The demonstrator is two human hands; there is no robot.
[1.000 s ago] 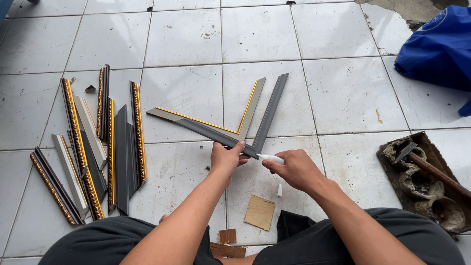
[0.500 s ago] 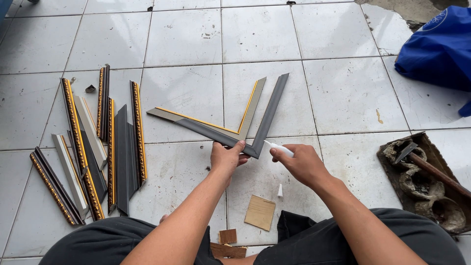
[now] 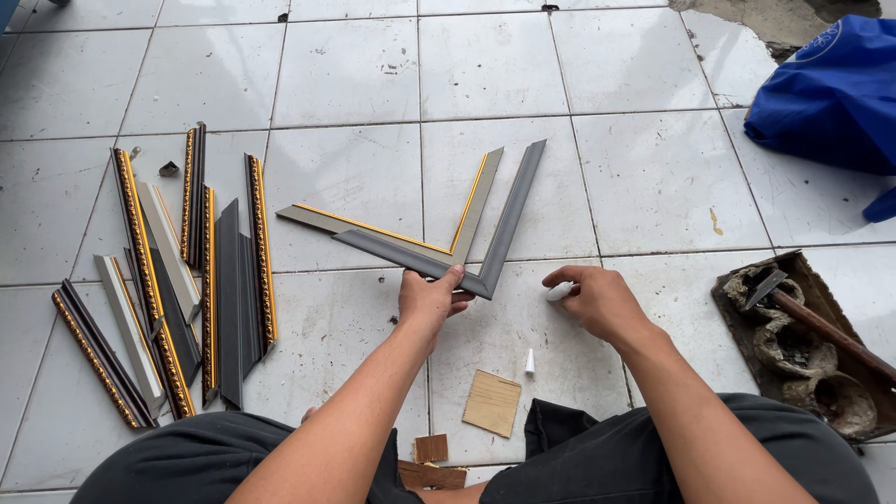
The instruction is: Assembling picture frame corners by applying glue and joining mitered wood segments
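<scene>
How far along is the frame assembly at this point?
Done: two grey mouldings meet in a V-shaped corner on the tile floor. In hand: the left hand grips that corner; the right hand holds a small white tube beside it, its cap lying on the floor. Left: only one corner is formed, and a pile of loose mouldings lies unjoined to the left.

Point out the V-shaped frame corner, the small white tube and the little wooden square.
V-shaped frame corner [image 3: 509,219]: head view, on its right grey arm.
Small white tube [image 3: 559,291]: head view, on its exposed end.
Wooden square [image 3: 492,403]: head view, on its centre.
</scene>
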